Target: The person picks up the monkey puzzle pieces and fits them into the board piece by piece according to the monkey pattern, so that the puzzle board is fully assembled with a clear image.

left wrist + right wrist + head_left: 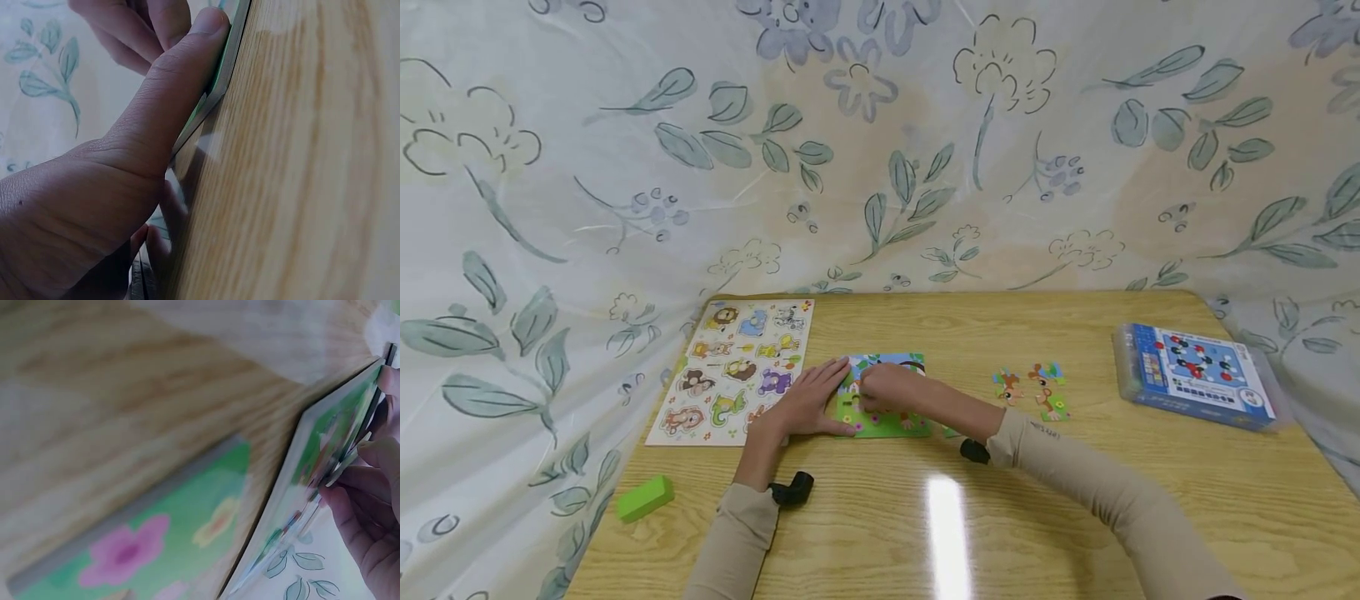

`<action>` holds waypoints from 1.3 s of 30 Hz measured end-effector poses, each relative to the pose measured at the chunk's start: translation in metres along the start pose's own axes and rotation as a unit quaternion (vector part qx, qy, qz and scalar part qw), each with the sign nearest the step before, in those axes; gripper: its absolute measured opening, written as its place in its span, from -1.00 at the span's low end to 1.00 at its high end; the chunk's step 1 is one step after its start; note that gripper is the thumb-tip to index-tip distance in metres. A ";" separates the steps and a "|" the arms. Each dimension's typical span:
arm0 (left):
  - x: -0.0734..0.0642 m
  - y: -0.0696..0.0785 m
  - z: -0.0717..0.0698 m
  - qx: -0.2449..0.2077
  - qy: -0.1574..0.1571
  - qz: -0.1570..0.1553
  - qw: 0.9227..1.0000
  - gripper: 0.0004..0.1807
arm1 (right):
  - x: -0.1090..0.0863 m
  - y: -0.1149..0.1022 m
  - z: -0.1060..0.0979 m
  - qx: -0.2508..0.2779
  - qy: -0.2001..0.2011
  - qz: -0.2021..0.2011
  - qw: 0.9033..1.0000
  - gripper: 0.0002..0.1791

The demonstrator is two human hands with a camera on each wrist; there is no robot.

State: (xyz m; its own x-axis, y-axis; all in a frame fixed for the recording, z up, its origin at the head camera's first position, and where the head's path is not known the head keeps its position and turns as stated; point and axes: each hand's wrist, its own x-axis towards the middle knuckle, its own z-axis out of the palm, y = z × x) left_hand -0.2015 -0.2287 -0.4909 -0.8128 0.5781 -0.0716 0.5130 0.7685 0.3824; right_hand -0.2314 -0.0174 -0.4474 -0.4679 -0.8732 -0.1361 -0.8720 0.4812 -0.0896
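A small jigsaw puzzle board (887, 427) with a green, flowered picture lies mid-table. My left hand (808, 402) rests at its left side, fingers extended and the thumb (181, 69) along the near edge. Over the board, my right hand (889, 388) pinches a thin puzzle piece (342, 466) between thumb and fingers, close to the picture surface. The fingers hide much of the board and most of that piece. Right of the board lie loose puzzle pieces with brown animal parts (1048, 393). A green piece with a pink flower (125, 550) shows near the right wrist.
Left of the hands lies a pale animal puzzle board (711, 436), partly overlapped by the left hand. A bright green block (645, 498) sits at the table's left edge. A plastic case with a molecule picture (1202, 375) stands at the right. Flowered fabric (880, 167) hangs behind the table.
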 end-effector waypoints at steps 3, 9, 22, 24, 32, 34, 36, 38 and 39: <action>0.000 0.000 0.000 0.001 0.002 0.001 1.000 0.22 | 0.000 -0.001 0.000 0.001 0.006 0.001 1.000 -0.65; 0.000 0.001 -0.001 0.004 0.005 0.004 1.000 0.22 | -0.003 -0.005 0.001 -0.003 0.040 -0.004 0.999 -0.74; -0.001 0.001 0.000 0.007 0.005 -0.003 1.000 0.21 | -0.005 -0.006 0.003 -0.027 0.052 0.004 0.998 -0.76; -0.001 0.001 0.000 0.007 0.007 -0.002 1.000 0.21 | -0.006 -0.006 0.002 -0.054 0.046 0.002 0.997 -0.77; -0.001 0.001 0.000 0.007 0.003 -0.005 1.000 0.21 | -0.012 -0.004 0.004 -0.082 0.064 -0.014 0.994 -0.76; 0.000 0.001 0.001 0.010 -0.001 -0.005 1.000 0.21 | -0.013 -0.002 0.004 -0.072 0.069 -0.021 0.995 -0.76; 0.000 0.001 0.000 0.011 -0.001 -0.002 1.000 0.21 | -0.013 -0.001 0.004 -0.065 0.064 -0.027 0.995 -0.75; -0.001 0.001 0.000 0.012 0.002 0.003 1.000 0.21 | -0.014 0.000 0.004 -0.056 0.056 -0.032 0.996 -0.75; -0.001 0.001 -0.001 0.012 0.003 0.005 1.000 0.21 | -0.014 0.000 0.003 -0.048 0.048 -0.033 0.997 -0.74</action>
State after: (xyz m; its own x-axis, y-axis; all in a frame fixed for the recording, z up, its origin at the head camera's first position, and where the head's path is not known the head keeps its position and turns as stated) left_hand -0.2005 -0.2280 -0.4897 -0.8098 0.5834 -0.0624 0.5265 0.7694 0.3617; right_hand -0.2247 -0.0049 -0.4485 -0.4157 -0.9087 -0.0383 -0.9094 0.4160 -0.0001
